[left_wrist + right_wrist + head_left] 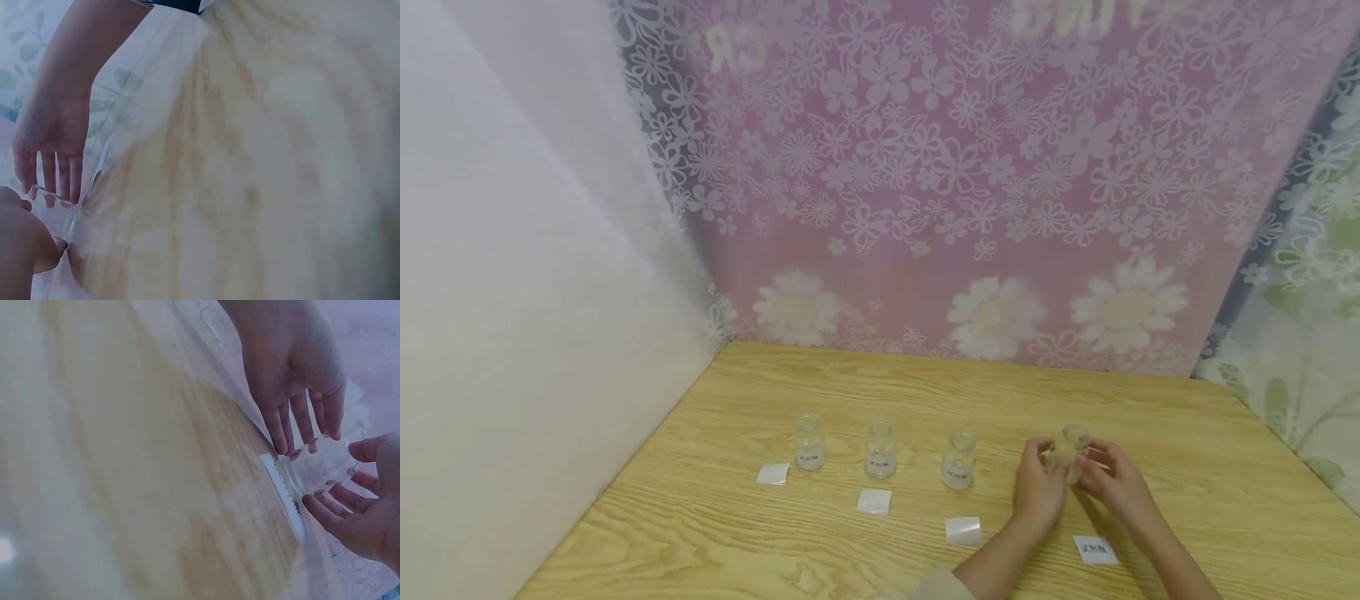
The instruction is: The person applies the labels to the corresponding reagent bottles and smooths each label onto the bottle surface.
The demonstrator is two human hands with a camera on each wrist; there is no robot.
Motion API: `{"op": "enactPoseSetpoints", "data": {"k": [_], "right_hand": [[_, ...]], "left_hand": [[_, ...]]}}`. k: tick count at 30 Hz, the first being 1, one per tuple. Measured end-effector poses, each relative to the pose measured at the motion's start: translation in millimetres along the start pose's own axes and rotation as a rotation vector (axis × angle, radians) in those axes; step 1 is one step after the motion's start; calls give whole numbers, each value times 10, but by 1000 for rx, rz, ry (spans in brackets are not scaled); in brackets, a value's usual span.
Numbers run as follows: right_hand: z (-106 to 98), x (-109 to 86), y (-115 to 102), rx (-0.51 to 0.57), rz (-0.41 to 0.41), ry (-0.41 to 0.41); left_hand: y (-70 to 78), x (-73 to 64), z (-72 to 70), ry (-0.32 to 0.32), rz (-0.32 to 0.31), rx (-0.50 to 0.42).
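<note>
At the right of the table in the head view, a small clear glass bottle [1070,454] is held up between both hands. My left hand [1036,492] grips it from the left, with fingers and thumb bent around its side. From the other side my right hand [1118,487] holds it by the fingertips. The right wrist view shows the see-through bottle [325,464] tilted, with fingertips of both hands on its wall. Just below the hands lies a white label [1094,550] with dark printed characters, flat on the wood.
Left of the hands stand three similar clear bottles [958,460], upright in a row, each bearing a printed label low on its front. A blank white paper piece [963,531] lies before each one. A flowered curtain [880,167] closes the back of the wood-grain table [715,533].
</note>
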State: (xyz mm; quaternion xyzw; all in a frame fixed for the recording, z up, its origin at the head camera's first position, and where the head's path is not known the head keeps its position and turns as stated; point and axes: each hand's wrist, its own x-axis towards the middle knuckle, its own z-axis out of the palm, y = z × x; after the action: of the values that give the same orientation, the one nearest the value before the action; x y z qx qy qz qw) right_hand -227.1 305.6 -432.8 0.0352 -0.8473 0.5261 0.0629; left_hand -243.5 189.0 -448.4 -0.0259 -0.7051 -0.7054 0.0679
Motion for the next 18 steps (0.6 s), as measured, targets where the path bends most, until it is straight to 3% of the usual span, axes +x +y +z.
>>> {"op": "enactPoseSetpoints", "data": {"k": [18], "right_hand": [[104,-129,-73,20,-5,-23]], "left_hand": [[16,-143,-120,34,-25,35]]}}
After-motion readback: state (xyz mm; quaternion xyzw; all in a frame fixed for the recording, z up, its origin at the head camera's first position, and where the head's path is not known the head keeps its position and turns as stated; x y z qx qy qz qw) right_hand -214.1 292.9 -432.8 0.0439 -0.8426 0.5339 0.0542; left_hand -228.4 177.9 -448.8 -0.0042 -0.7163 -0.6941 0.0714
